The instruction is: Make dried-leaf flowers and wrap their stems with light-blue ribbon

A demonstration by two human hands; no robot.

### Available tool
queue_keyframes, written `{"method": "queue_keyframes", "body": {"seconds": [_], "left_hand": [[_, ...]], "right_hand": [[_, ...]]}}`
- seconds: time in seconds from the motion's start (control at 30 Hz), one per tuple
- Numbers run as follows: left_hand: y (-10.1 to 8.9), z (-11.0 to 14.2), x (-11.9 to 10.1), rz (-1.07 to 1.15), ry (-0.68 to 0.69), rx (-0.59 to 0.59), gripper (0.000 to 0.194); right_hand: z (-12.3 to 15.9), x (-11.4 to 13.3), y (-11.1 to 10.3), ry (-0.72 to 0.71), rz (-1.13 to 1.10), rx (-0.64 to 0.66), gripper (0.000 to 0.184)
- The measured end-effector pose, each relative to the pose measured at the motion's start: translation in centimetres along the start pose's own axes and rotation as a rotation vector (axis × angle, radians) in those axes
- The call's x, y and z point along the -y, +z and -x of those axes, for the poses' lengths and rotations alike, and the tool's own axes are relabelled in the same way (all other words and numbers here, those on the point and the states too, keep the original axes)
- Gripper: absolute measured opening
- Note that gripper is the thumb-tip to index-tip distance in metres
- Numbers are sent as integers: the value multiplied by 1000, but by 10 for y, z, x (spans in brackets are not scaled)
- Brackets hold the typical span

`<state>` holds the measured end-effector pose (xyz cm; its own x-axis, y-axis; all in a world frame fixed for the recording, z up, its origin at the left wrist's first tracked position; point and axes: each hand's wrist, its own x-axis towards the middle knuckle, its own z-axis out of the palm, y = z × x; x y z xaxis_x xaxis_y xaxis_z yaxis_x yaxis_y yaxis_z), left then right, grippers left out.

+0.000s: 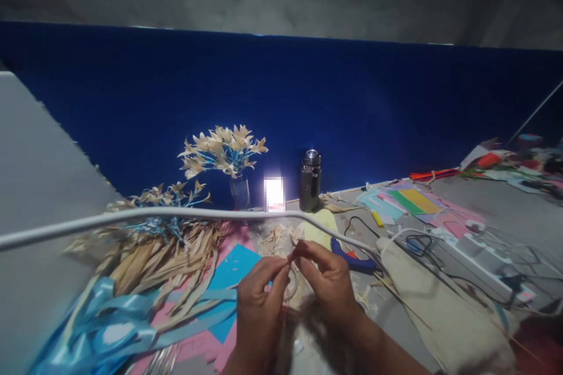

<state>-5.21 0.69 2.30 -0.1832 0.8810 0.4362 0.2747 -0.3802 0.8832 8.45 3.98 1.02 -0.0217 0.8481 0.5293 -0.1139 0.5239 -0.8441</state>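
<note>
My left hand [263, 293] and my right hand [329, 284] meet at the fingertips, each in a closed pinch. Between them is something small and pale, too blurred to name. Just under the fingers, a ring-shaped pale thing [292, 282] shows, perhaps a roll of tape. Pale shavings or husk scraps [275, 238] lie beyond my hands. To the right of my right hand rests a blue glue gun [358, 262]. A blue sheet [237, 261] and dried husk strips [149, 261] spread out left of my left hand.
A white cable [167, 212] crosses in front. Behind stand a glass vase [240, 192] with pale husk flowers [224, 149], a bright light [275, 193] and a dark bottle [310, 181]. Blue ribbon [105, 322] lies left; a power strip [479, 263] with tangled wires lies right.
</note>
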Motion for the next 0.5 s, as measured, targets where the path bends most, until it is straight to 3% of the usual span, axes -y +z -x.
{"method": "queue_keyframes", "body": {"seconds": [0.1,0.23,0.33,0.4,0.5], "left_hand": [[3,1,3,-50,60,20,12],[7,2,5,-116,165,18,13],[10,3,6,-131,183,31,14],[12,3,9,-136,174,11,14],[13,4,16,-140,161,-64,11]], "right_hand": [[0,-6,-2,56,-33,-57,10],[0,-7,1,102,-92,-82,23],[1,-5,4,150,-76,-108,19],[2,-4,2,97,12,-111,19],[-1,3,-9,-148,254,-53,36]]}}
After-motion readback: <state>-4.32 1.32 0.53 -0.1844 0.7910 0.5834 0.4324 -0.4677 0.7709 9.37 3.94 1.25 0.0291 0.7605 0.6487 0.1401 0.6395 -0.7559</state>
